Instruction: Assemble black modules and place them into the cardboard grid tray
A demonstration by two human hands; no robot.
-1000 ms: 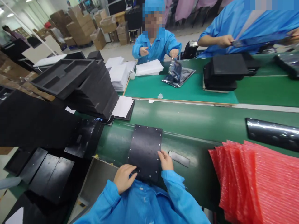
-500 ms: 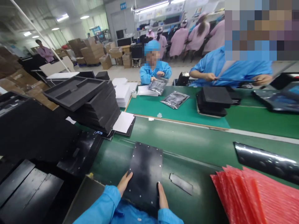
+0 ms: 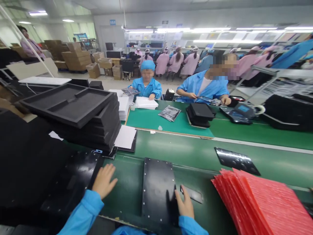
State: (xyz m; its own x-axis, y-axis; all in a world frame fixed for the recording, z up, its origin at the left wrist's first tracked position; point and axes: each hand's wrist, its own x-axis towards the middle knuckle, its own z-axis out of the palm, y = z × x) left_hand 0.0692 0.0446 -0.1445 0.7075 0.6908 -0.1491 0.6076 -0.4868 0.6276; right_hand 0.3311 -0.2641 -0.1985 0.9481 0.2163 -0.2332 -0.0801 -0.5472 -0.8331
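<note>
A flat black panel [image 3: 157, 187] dotted with small white screws lies on the green conveyor belt [image 3: 195, 156] straight before me. My right hand [image 3: 184, 205] rests on the panel's near right edge, fingers wrapped against it. My left hand [image 3: 104, 181] is off the panel, fingers spread, hovering over the belt next to another glossy black panel [image 3: 75, 178] at the left. A small black strip [image 3: 194, 194] lies on the belt just right of my right hand.
A tall stack of black foam trays [image 3: 80, 114] stands at the left. Red bubble bags [image 3: 259, 202] fan out at the lower right. A glossy black part [image 3: 236, 156] lies further along the belt. Two people in blue coats work across the green table [image 3: 171, 122].
My left hand has let go of the panel and moved left toward the glossy panel. My right hand stays at the panel's right edge. The view has tilted up.
</note>
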